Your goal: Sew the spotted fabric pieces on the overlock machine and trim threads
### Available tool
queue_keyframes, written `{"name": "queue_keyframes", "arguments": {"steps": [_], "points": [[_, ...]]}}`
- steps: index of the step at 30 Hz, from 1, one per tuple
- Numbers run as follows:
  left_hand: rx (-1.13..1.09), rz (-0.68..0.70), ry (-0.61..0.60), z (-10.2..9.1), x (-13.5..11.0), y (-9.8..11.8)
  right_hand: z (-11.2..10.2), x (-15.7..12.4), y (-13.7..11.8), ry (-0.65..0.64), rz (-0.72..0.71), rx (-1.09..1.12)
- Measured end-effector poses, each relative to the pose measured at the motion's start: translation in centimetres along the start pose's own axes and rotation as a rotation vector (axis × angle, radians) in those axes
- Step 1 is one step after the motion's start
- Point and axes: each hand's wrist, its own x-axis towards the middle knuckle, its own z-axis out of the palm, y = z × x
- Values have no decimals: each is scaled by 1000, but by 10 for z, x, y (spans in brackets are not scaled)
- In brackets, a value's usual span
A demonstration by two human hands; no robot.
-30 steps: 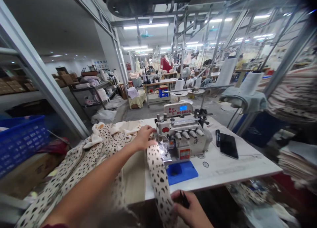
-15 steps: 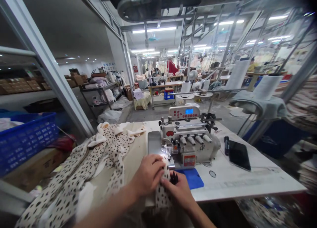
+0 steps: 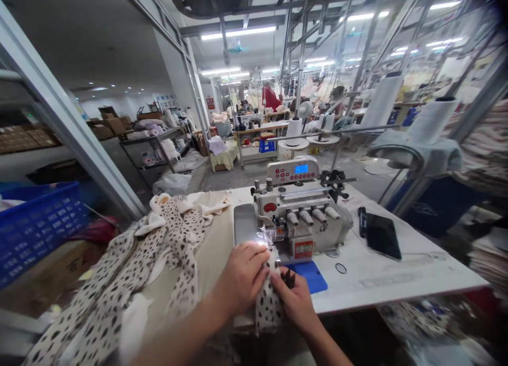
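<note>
A strip of cream fabric with black spots (image 3: 268, 309) lies at the front of the overlock sewing machine (image 3: 296, 199), its far end close to the lit needle area and its near end hanging over the table edge. My left hand (image 3: 245, 273) is closed on the strip's left side, fingers together just short of the needle. My right hand (image 3: 296, 298) pinches the strip's right edge between thumb and fingers. Dark pointed blades, apparently thread snips (image 3: 288, 277), stick out of that same hand; their handles are hidden.
More spotted fabric (image 3: 159, 255) is heaped on the left of the table. A blue pad (image 3: 313, 277), a black phone (image 3: 381, 235) and a small ring (image 3: 340, 268) lie to the right. A blue basket (image 3: 43, 228) stands far left; thread cones (image 3: 434, 119) rise behind.
Both hands have shifted slightly to the right and forward with the strip, in toward the needle. The camera view has tilted a little. The grip of each hand looks the same.
</note>
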Motion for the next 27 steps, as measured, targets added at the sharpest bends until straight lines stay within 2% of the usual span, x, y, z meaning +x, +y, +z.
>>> {"name": "queue_keyframes", "arguments": {"steps": [10, 15, 27], "points": [[132, 28, 32, 2, -2, 10, -4, 1, 5, 8, -17, 15], [156, 93, 49, 9, -4, 13, -3, 1, 4, 33, -17, 56], [150, 121, 58, 11, -1, 17, -3, 3, 7, 36, -40, 86]]}}
